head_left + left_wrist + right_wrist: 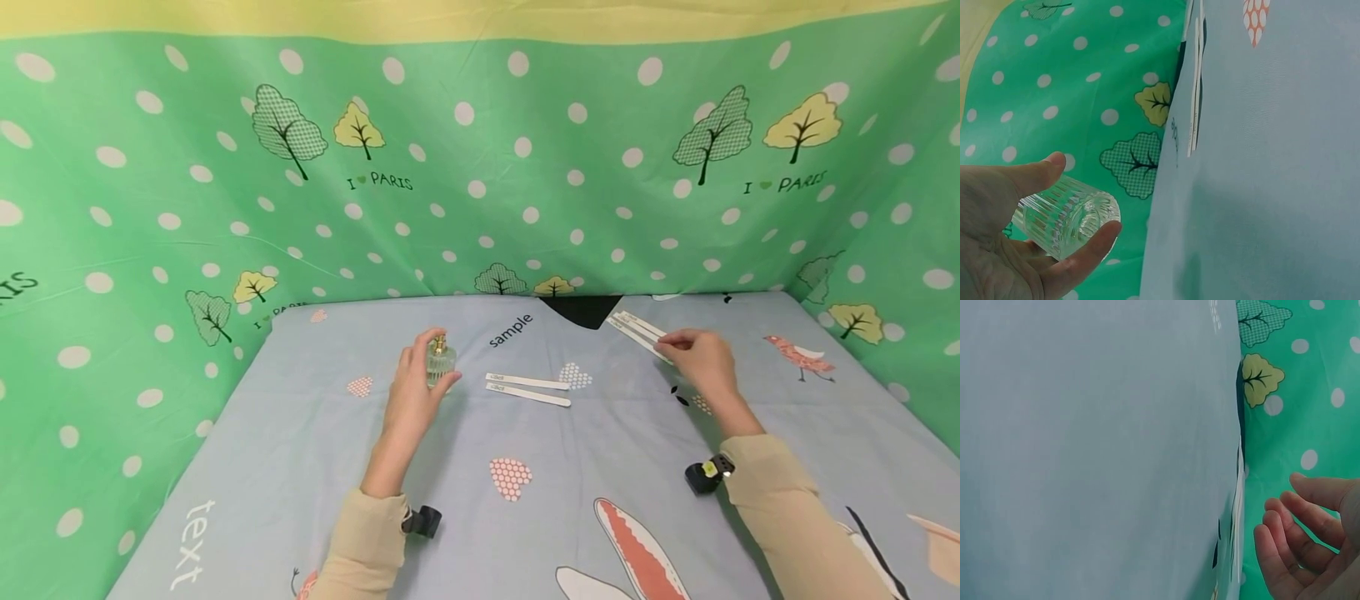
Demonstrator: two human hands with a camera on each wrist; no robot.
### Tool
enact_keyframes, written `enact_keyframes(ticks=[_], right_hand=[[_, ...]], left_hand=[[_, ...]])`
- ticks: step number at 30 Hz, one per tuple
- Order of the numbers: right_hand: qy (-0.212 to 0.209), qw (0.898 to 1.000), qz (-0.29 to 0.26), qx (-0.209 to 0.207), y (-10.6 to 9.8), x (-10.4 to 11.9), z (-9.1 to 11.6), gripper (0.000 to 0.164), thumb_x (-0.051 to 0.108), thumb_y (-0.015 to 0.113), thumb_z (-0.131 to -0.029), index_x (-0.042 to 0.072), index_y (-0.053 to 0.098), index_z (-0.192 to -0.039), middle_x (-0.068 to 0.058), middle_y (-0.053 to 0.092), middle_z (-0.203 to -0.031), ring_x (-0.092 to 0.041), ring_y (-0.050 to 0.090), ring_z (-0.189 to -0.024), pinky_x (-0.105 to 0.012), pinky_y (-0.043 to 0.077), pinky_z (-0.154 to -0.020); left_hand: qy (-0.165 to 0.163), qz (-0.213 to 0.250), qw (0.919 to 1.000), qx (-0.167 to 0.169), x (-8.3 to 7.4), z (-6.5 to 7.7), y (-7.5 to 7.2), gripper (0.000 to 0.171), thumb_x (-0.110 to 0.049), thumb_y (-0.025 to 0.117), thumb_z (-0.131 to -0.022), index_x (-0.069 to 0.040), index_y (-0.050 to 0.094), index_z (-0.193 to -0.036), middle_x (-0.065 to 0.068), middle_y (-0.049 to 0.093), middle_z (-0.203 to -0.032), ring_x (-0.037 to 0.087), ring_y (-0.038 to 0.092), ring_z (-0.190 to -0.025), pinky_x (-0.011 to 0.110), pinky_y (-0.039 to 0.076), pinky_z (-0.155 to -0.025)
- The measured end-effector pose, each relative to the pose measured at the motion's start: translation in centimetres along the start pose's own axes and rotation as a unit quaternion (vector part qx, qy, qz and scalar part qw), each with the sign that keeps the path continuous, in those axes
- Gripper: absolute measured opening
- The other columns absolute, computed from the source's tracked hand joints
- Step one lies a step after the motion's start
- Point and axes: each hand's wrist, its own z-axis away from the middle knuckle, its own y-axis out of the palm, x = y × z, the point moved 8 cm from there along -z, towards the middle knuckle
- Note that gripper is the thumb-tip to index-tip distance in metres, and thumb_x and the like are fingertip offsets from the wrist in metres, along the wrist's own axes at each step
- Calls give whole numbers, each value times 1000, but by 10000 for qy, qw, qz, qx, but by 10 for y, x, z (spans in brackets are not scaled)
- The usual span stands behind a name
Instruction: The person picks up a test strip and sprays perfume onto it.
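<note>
My left hand (415, 379) grips a clear ribbed glass perfume bottle (441, 363) with a gold-coloured neck. In the left wrist view the bottle (1072, 215) is held off the table, its round base facing outward between thumb and fingers. My right hand (703, 367) hovers at the near end of several white paper test strips (633, 327) lying at the back right. Its fingers (1300, 547) bend loosely, and nothing shows between them and the thumb in the right wrist view. Two more white strips (528, 392) lie slightly spread between the hands, small print at their left ends.
A grey-blue printed cloth (450, 467) covers the table. Green dotted curtains (487, 167) stand behind it and at both sides. On each wrist sits a small black camera (423, 522). A black printed patch (581, 310) lies at the table's back edge.
</note>
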Motion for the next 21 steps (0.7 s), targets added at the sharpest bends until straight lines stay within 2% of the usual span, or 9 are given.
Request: enact_keyframes(ticks=[5, 13, 21], right_hand=[[-39, 10000, -65, 52, 4, 5, 1, 26, 24, 68, -94, 2, 74, -107, -23, 73, -104, -30, 66, -84, -27, 45, -62], [-175, 9995, -185, 162, 11, 14, 1, 26, 23, 70, -93, 2, 75, -107, -23, 73, -103, -17, 61, -72, -26, 45, -60], [-189, 9982, -429, 379, 21, 20, 1, 27, 22, 70, -93, 1, 74, -109, -22, 73, -98, -13, 63, -66, -24, 48, -56]], left_hand=[[-13, -20, 10000, -14, 1, 0, 0, 67, -23, 74, -89, -29, 39, -145, 20, 55, -125, 37, 62, -99, 52, 55, -80], [-7, -13, 10000, -19, 1, 0, 0, 67, -22, 75, -89, -28, 39, -145, 20, 55, -127, 39, 62, -104, 54, 54, -85], [12, -51, 10000, -9, 1, 0, 0, 67, -22, 74, -89, -28, 38, -145, 20, 55, -127, 38, 62, -103, 53, 54, -84]])
